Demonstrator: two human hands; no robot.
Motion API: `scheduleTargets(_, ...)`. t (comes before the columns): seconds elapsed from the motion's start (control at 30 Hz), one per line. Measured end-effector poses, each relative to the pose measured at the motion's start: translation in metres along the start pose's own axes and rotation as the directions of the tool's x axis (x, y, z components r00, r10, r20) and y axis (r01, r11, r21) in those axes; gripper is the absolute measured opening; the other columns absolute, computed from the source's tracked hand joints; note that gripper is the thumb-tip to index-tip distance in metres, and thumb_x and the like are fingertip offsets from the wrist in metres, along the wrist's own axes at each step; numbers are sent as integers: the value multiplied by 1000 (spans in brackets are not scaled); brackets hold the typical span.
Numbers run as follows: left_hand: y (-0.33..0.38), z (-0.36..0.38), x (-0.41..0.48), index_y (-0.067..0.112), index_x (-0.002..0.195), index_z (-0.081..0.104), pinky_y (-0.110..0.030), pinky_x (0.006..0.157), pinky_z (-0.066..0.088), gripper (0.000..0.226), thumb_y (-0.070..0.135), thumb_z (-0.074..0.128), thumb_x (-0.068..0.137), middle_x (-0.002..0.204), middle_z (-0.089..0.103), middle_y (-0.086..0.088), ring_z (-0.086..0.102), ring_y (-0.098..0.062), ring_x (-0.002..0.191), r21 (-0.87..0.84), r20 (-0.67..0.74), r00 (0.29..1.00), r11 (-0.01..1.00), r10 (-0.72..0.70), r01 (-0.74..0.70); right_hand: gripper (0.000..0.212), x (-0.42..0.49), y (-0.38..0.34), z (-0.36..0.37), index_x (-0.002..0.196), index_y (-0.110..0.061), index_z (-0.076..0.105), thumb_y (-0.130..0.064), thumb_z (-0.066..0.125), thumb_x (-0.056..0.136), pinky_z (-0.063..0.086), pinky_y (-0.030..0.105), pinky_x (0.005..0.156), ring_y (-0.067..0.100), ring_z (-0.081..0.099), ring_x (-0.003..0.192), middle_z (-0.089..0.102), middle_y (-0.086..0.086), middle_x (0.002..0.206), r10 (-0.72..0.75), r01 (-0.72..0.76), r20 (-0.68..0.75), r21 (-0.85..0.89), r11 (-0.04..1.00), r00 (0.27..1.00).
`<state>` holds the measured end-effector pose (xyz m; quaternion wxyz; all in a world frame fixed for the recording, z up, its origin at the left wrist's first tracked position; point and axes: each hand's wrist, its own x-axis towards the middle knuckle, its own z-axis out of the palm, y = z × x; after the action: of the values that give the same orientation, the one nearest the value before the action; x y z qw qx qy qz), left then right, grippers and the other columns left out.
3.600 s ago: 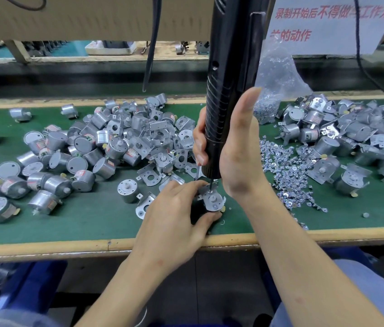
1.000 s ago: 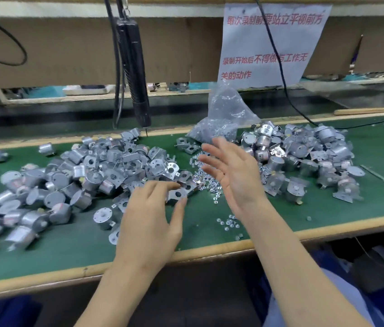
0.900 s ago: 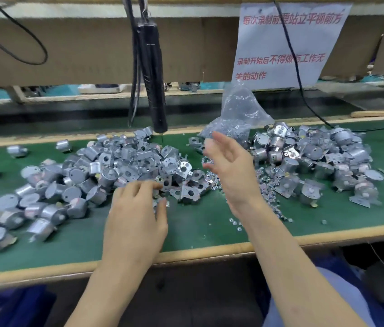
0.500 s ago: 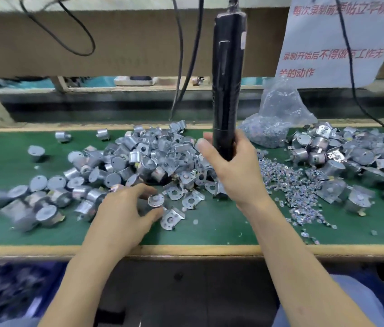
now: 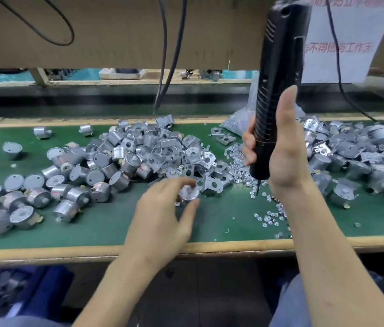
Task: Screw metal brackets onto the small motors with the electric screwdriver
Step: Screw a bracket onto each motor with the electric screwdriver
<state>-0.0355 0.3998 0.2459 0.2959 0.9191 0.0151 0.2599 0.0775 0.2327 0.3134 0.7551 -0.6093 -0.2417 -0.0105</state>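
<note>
The left hand is pinching a motor at its fingertips; the right hand is gripping the screwdriver, bit hovering above screws. Beyond the left fingers, bare motors are seemingly awaiting brackets; much is remaining.

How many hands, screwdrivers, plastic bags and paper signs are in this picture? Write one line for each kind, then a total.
Hands: 2, left hand holding a motor, and right hand
Screwdriver: 1
Bag: 1
Sign: 1
Total: 5
</note>
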Motion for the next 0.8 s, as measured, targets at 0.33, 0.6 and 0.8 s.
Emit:
scheduleTargets(0.33,7,38,-14,25,117,65,-39,80,44,48,56,54,82,98,54,8,50,-20,96,247,109,993,967,43,-69,79,5,30,-17,67,-22,59,-100,50,57,38,22,43,16,41,42,49,2,57,71,-73,28,89,993,997)
scheduleTargets(0.6,6,41,-16,30,115,60,-37,80,35,43,57,53,82,99,57,17,49,-16,96,271,61,997,961,46,-61,86,5,42,-17,71,-18,58,-102,50,54,38,22,44,16,40,42,49,3,58,93,-95,20,114,989,995)
scheduleTargets(0.8,7,40,-16,35,115,63,-37,83,34,35,48,55,83,102,59,20,51,-14,98,219,63,996,973,57,-69,81,4,43,-17,68,-20,59,-100,48,59,39,21,46,17,41,41,49,3,57,81,-83,16,124,989,997)
